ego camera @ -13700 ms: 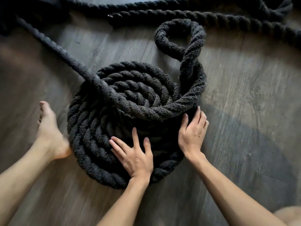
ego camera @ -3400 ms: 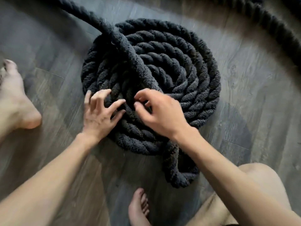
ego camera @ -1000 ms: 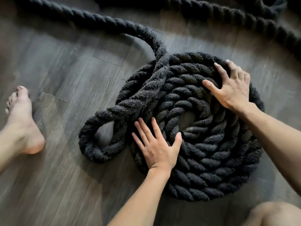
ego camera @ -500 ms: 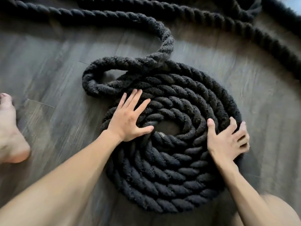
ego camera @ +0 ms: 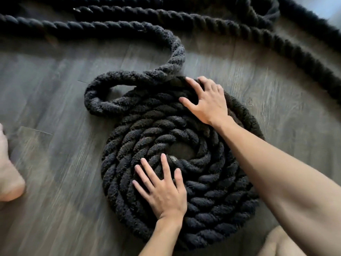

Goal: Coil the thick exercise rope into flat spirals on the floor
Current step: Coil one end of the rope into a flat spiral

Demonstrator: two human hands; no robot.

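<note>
Rope (ego camera: 129,145), thick, black and fuzzy, lies wound in a flat round spiral on the grey wood floor (ego camera: 46,163) in the middle of the frame, with a small bare hole at its heart. The left hand (ego camera: 163,193) lies flat on the lower left rings, palm down. Its grip is spread wide: the fingers are straight and apart, and the fingertips point up toward the hole. It pinches nothing. The left arm comes up from the bottom edge. The right hand (ego camera: 207,103) sits on the upper right part of the spiral, palm down as well. Its thumb sticks out to the left across the rings, and its other fingers bend a little over the outer ring at the top; this grip is loose and spread too, not closed round the rope. The right arm stretches in from the lower right and crosses above the right side of the spiral. At the upper left the rope leaves the rings and makes a loose loop (ego camera: 92,100) that lies on the floor, touching the outer ring. From there it bends up and runs off to the upper left. More lengths of rope lie across the top and down the upper right. A bare foot (ego camera: 8,174) shows at the left edge.
</note>
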